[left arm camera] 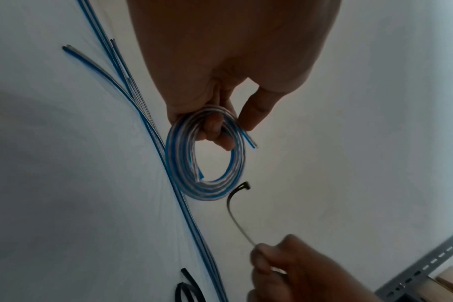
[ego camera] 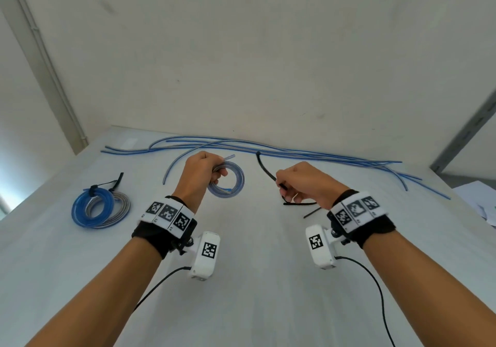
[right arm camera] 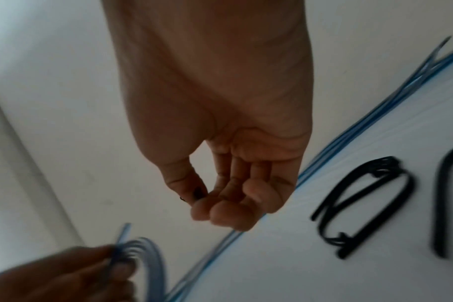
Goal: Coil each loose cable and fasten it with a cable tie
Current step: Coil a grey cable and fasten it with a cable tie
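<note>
My left hand [ego camera: 216,176] grips a small coil of blue and clear cable [ego camera: 230,185], lifted just above the white table [ego camera: 255,279]. In the left wrist view the curled fingers [left arm camera: 215,130] pass through the coil [left arm camera: 207,183], and its loose end sticks out beside the thumb. My right hand [ego camera: 280,185] pinches the tail of a black cable tie [ego camera: 264,168] between thumb and forefinger. The tie curves up and to the left, and its head [left arm camera: 246,185] hangs close to the coil without touching it. The right wrist view shows only the tie's tip [right arm camera: 197,193] at the thumb.
Two tied coils [ego camera: 100,208], blue and grey, lie at the left. Several long loose blue cables [ego camera: 268,149] run along the table's far edge by the wall. Spare black cable ties [right arm camera: 362,206] lie under my right hand. Papers [ego camera: 480,201] sit at the far right.
</note>
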